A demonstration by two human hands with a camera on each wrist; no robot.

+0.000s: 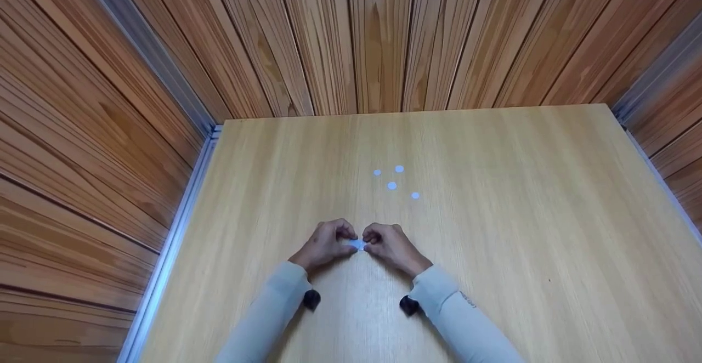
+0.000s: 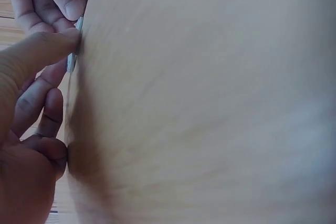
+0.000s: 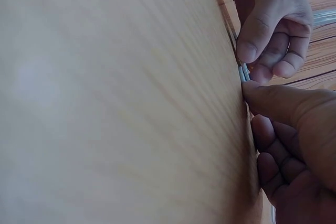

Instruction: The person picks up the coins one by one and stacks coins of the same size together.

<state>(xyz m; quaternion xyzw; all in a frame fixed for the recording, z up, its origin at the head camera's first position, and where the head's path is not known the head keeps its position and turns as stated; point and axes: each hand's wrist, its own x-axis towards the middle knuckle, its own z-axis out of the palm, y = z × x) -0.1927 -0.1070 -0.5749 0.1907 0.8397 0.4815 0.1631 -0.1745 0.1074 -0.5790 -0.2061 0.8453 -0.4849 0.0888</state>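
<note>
A small, flat, pale bluish-white piece [image 1: 358, 244] lies between my two hands, low over the wooden table. My left hand [image 1: 328, 244] pinches its left side between thumb and fingers; my right hand [image 1: 392, 246] pinches its right side. Seen edge-on in the left wrist view, the pale piece [image 2: 71, 62] shows as a thin strip beneath the left thumb [image 2: 50, 48]. In the right wrist view the piece [image 3: 243, 73] shows thin layered edges between the two thumbs. Fingers cover most of it. Beyond the hands lie several round pale discs [image 1: 392, 186], flat and apart from each other.
The wooden table [image 1: 521, 215] spreads out around both hands. Plank walls [image 1: 378, 39] stand behind it and at the sides, with a metal strip [image 1: 181, 226] along the left edge. A small black object [image 1: 311, 300] sits at each sleeve cuff.
</note>
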